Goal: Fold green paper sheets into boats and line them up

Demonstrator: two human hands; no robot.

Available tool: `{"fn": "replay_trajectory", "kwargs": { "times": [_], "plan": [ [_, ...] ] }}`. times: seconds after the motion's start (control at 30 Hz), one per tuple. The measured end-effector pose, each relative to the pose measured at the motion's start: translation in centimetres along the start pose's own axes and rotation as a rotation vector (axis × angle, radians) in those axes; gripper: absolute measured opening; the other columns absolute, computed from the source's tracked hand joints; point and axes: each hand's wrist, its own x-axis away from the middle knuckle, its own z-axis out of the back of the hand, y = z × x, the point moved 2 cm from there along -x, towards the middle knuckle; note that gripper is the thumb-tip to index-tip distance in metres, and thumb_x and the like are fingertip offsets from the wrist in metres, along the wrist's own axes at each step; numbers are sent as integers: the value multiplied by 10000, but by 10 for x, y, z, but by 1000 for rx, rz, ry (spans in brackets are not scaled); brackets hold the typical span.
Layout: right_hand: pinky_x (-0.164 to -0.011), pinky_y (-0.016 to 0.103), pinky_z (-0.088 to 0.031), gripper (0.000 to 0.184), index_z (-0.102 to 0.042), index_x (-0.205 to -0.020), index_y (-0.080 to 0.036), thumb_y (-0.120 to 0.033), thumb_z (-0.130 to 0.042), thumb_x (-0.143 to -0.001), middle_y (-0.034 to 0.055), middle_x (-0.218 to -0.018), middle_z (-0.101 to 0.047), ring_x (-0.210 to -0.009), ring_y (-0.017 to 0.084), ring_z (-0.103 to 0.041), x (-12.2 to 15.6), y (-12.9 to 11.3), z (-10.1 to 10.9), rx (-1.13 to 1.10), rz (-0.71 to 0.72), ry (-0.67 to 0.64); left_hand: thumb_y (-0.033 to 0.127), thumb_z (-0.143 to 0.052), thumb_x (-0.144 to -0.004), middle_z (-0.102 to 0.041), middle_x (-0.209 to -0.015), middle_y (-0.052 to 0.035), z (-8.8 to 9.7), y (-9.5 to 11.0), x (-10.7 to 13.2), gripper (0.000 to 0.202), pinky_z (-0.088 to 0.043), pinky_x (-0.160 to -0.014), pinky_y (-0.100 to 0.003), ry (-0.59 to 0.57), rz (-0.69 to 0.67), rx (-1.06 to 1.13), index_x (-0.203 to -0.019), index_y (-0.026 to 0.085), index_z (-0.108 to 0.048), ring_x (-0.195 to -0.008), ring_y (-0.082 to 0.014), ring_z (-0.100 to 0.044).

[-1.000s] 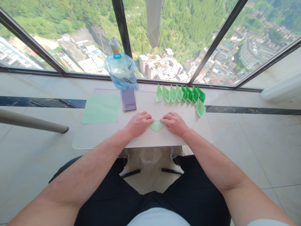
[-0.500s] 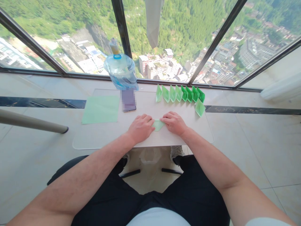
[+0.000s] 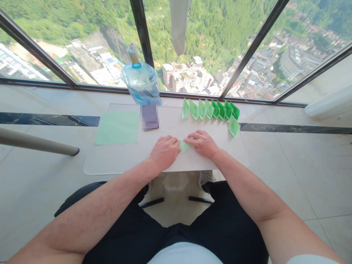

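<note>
A small folded piece of light green paper (image 3: 184,147) lies on the low white table (image 3: 123,159), near its front edge. My left hand (image 3: 165,151) rests over its left end, fingers curled and closed on it. From the right, my right hand (image 3: 202,143) presses thumb and fingertips along the paper's upper edge. Both hands hide parts of the paper. At the back right stand several folded paper boats (image 3: 202,109) in a row, pale green to darker green. One more paper boat (image 3: 234,127) sits just in front of the row's right end.
A flat light green sheet (image 3: 117,128) lies on the table's left side. Beside it is a phone (image 3: 150,117), partly blurred. Behind the phone stands a large clear blue water bottle (image 3: 140,81) by the window. A beige pole (image 3: 41,142) reaches in from the left.
My right hand's fingertips have slid slightly left along the paper's upper edge, covering more of it. My left hand has stayed nearly still.
</note>
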Motion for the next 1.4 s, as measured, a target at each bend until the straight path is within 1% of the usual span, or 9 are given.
{"fn": "replay_trajectory", "kwargs": {
  "times": [0.2, 0.37, 0.53, 0.63, 0.7, 0.87, 1.1, 1.23, 1.4],
  "plan": [
    [-832, 365, -355, 339, -718, -1168, -270, -121, -514, -942, 62, -1163, -692, -975, 213, -509, -1, 2, -1, -4, 6, -18, 251, -581, -915, -660, -1006, -124, -2, 4, -1, 168, -432, -861, -427, -2, -8, -45, -1001, 132, -663, -1035, -291, -557],
    [-826, 360, -344, 350, -719, -1150, -270, -95, -519, -923, 53, -1152, -691, -976, 212, -506, -2, 3, -1, -16, 1, -32, 107, -442, -930, -661, -1006, -157, -1, 11, 1, 257, -443, -851, -418, -56, -5, -96, -1048, 75, -667, -1000, -288, -570],
    [-799, 362, -335, 309, -716, -1118, -256, -106, -537, -916, 52, -1147, -679, -974, 218, -493, -8, -7, 6, 20, -10, -80, 73, -371, -916, -629, -1237, -259, 0, 24, 10, 428, -426, -941, -464, -87, 32, -111, -1272, -22, -590, -1100, -324, -566],
    [-802, 384, -328, 223, -721, -1013, -209, -113, -554, -900, 85, -1144, -669, -1008, 245, -480, -15, -22, 13, 92, -36, -115, 87, -368, -909, -585, -1318, -292, -4, 31, 13, 475, -401, -987, -473, -107, 62, -112, -1327, -60, -540, -1180, -344, -545],
    [-803, 403, -320, 177, -715, -915, -181, -120, -550, -899, 113, -1042, -676, -980, 259, -475, -20, -31, 16, 145, -52, -140, 112, -375, -913, -562, -1354, -301, -6, 34, 14, 493, -373, -1026, -486, -113, 78, -106, -1348, -70, -519, -1265, -365, -502],
    [-786, 413, -305, 179, -699, -832, -167, -141, -537, -905, 124, -877, -660, -914, 265, -470, -24, -42, 16, 196, -66, -167, 154, -392, -918, -538, -1401, -278, -7, 36, 14, 504, -334, -1065, -498, -121, 117, -99, -1369, -38, -508, -1325, -377, -465],
    [-765, 407, -298, 160, -685, -840, -168, -151, -541, -908, 119, -905, -663, -914, 264, -476, -22, -41, 14, 211, -79, -152, 171, -417, -888, -613, -1184, -240, 6, 39, 12, 445, -415, -866, -482, -114, 137, -135, -1273, 6, -567, -1089, -359, -546],
    [-760, 404, -298, 159, -685, -845, -170, -153, -540, -910, 119, -907, -664, -904, 261, -479, -22, -41, 14, 207, -87, -144, 190, -436, -878, -585, -1215, -237, 7, 39, 13, 496, -403, -839, -501, -100, 168, -127, -1326, 0, -534, -1081, -377, -514],
    [-757, 403, -298, 145, -681, -851, -175, -150, -549, -905, 113, -922, -669, -901, 259, -484, -20, -40, 13, 201, -98, -141, 213, -458, -869, -584, -1210, -220, 5, 37, 13, 468, -395, -822, -506, -126, 194, -98, -1292, 48, -569, -1078, -382, -499]
  ]
}}
